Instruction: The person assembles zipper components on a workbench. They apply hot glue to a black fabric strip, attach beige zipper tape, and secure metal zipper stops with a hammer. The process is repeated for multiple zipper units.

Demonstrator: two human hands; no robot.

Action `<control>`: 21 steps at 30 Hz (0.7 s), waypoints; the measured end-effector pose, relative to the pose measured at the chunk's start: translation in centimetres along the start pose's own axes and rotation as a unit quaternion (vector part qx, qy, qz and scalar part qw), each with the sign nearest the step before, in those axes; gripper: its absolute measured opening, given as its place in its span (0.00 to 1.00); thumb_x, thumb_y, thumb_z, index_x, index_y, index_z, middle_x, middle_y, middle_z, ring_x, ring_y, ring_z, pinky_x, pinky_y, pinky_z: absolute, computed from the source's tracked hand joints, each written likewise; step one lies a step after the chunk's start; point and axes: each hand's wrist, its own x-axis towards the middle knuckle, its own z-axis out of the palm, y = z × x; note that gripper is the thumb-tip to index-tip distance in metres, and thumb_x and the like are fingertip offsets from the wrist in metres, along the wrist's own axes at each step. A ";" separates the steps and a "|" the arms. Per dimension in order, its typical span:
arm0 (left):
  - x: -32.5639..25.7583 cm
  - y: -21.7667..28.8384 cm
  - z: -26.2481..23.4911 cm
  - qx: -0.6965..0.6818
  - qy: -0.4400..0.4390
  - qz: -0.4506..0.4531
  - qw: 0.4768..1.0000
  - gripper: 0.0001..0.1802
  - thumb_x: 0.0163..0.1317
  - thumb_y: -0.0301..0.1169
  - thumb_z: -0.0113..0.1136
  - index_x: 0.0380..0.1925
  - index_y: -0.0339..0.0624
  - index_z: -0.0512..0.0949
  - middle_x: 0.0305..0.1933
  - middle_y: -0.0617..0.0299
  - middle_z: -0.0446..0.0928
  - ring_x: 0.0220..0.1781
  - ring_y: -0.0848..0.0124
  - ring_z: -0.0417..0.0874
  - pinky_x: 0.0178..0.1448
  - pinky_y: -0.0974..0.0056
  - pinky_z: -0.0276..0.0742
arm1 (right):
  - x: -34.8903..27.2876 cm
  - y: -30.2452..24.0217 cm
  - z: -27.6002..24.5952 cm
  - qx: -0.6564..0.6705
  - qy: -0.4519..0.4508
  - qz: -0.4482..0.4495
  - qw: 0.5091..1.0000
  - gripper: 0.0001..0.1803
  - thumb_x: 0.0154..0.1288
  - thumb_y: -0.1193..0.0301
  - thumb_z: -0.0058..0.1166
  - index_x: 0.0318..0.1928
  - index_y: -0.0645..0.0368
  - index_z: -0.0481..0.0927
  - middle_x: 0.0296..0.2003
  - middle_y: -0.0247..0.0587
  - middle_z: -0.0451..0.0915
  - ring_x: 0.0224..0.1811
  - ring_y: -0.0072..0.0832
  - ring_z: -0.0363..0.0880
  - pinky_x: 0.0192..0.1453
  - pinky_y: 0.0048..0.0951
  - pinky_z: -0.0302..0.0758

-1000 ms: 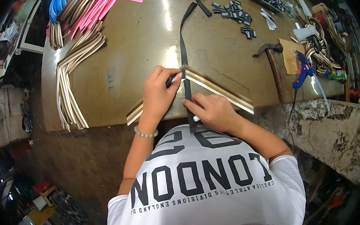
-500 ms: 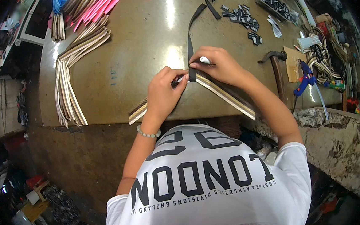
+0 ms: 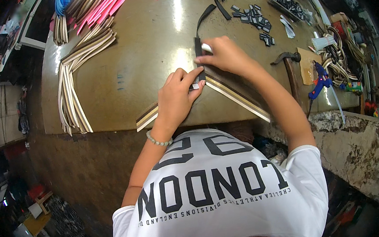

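Observation:
My left hand (image 3: pixel 176 97) is closed at the bend of a striped strap in brown, tan and cream. One end of the striped strap (image 3: pixel 236 96) slants down to the right of the hand, the other to its left. Between the left fingertips shows a small black label (image 3: pixel 194 86) with a white patch. A black strip (image 3: pixel 199 51) runs away from the fingertips over the table, its far end curled up. My right hand (image 3: pixel 227 55) pinches this strip farther along. Tucked in the right hand is a white stick-like object (image 3: pixel 207 48), mostly hidden by the fingers.
Striped straps (image 3: pixel 69 92) and pink strips (image 3: pixel 109 9) lie at the left. Small black labels (image 3: pixel 257 21) are scattered at the far right, by a filled box (image 3: pixel 289 3). A hammer (image 3: pixel 292 72) and a blue glue gun (image 3: pixel 321 81) lie right of my arm.
My right hand has slid away from me along the black strip, apart from the left hand. The strip now lies straighter, and my left fingers have shifted over the strap's bend.

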 end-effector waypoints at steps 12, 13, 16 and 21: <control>0.0 -1.5 -1.1 -0.113 -0.041 0.022 0.992 0.15 0.58 0.27 0.67 0.47 0.43 0.84 0.33 0.58 0.73 0.32 0.65 0.76 0.38 0.64 0.73 | -11.1 -1.6 5.0 -0.148 0.136 -0.148 0.968 0.29 0.50 0.78 0.56 0.57 0.57 0.77 0.58 0.38 0.76 0.29 0.32 0.83 0.34 0.31 0.79; -0.1 -1.6 -1.1 -0.113 -0.032 0.016 0.993 0.15 0.58 0.26 0.67 0.46 0.42 0.84 0.33 0.57 0.73 0.32 0.64 0.76 0.39 0.63 0.74 | -11.0 -1.4 5.3 -0.162 0.140 -0.146 0.966 0.29 0.51 0.78 0.56 0.58 0.57 0.76 0.59 0.37 0.76 0.28 0.30 0.82 0.33 0.30 0.79; -0.2 -1.7 -1.1 -0.118 -0.035 0.008 0.992 0.14 0.58 0.26 0.66 0.45 0.40 0.84 0.34 0.56 0.74 0.33 0.62 0.78 0.41 0.62 0.75 | -10.6 -0.9 5.6 -0.187 0.105 -0.161 0.963 0.34 0.47 0.80 0.56 0.61 0.55 0.75 0.63 0.35 0.74 0.29 0.29 0.82 0.33 0.30 0.79; -0.3 -1.8 -1.1 -0.135 -0.040 -0.009 0.990 0.14 0.56 0.23 0.66 0.44 0.39 0.84 0.34 0.56 0.75 0.33 0.63 0.78 0.41 0.62 0.75 | -10.5 -2.1 5.4 -0.242 0.107 -0.158 0.951 0.28 0.53 0.76 0.53 0.59 0.60 0.76 0.62 0.37 0.75 0.25 0.26 0.81 0.30 0.26 0.78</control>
